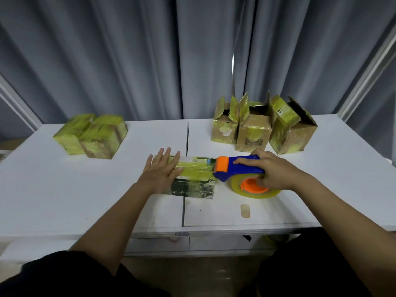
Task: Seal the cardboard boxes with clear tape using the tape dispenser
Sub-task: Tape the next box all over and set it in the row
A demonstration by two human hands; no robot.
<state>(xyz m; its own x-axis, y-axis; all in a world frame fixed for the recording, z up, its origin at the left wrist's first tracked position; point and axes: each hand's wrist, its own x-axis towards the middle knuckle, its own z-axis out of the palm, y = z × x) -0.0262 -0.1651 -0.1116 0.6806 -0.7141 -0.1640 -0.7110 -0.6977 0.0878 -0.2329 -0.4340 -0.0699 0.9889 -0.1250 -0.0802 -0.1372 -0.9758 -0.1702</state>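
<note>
**Taping a box: dispenser at the right end, flat hand on the lid**

We take the box [192,179] at the middle of the white table [64,189] as our landmark. It lies on its side across the table's centre seam, its top glossy with yellowish tape and its near face dark green with pale printed characters.

The tape dispenser [240,170], blue with an orange roller, meets the box at its upper right edge; the roll of clear tape [255,189] on its orange hub hangs just right of the box, close above the table. We see the right hand [270,170] grasping the dispenser: fingers curled over the blue handle, thumb side down against the hub. The forearm reaches in from the lower right, wrist roughly level with the box top.

The left hand [161,168] lies flat on the left part of the box top, fingers straight and slightly spread, pointing away from the body, holding nothing. Its forearm runs in from the lower left.

Behind the box to the right stand three open boxes [255,129] with flaps raised, close together. Behind it to the left, well apart, sit two taped boxes [92,135], touching. Near the box's right front, a small scrap of tape [245,210] lies on the table. Grey curtains [150,50] hang beyond the table.
</note>
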